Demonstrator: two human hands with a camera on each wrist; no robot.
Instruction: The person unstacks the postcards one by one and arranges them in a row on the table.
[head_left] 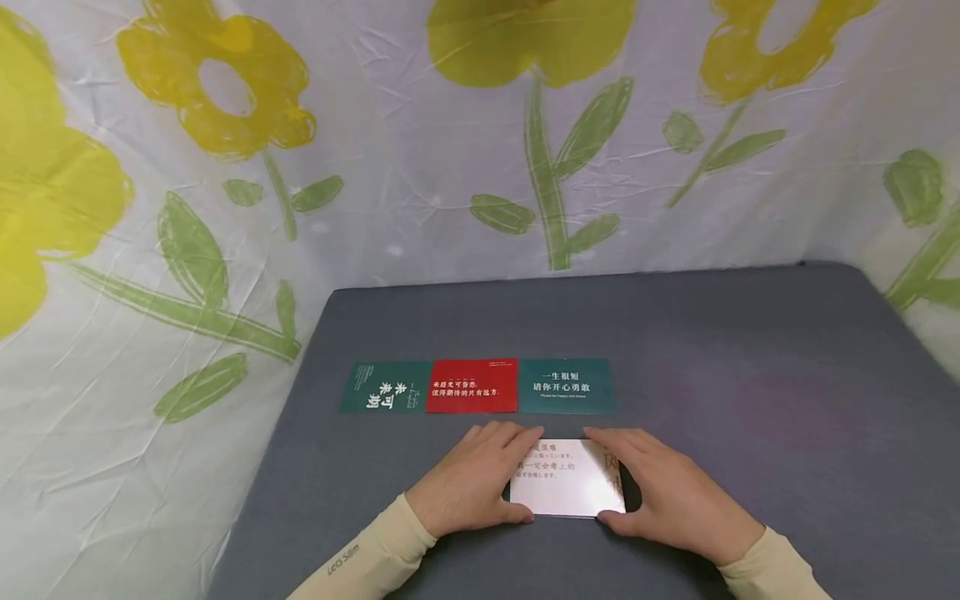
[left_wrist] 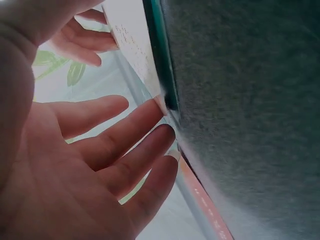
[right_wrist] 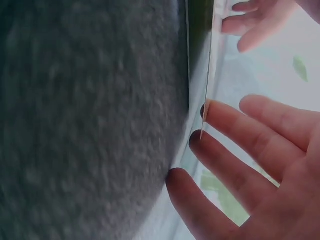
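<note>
Near the front of the table, a pale, shiny card [head_left: 566, 492] with printed characters lies between both hands. My left hand [head_left: 476, 479] holds its left end, thumb at the near edge and fingertips at the far edge. At the other end my right hand [head_left: 667, 492] holds it the same way, covering part of the print. Under the pale card, the left wrist view shows a dark teal edge [left_wrist: 161, 50]. A dark green strip [right_wrist: 199, 30] appears beside it in the right wrist view; whether these are further cards I cannot tell.
Beyond the hands, three cards lie in a row: a teal card [head_left: 360, 387] at left, a red card [head_left: 472, 375] in the middle and another teal card [head_left: 566, 406] at right. The grey table [head_left: 750, 350] backs onto a flower-printed curtain [head_left: 420, 167].
</note>
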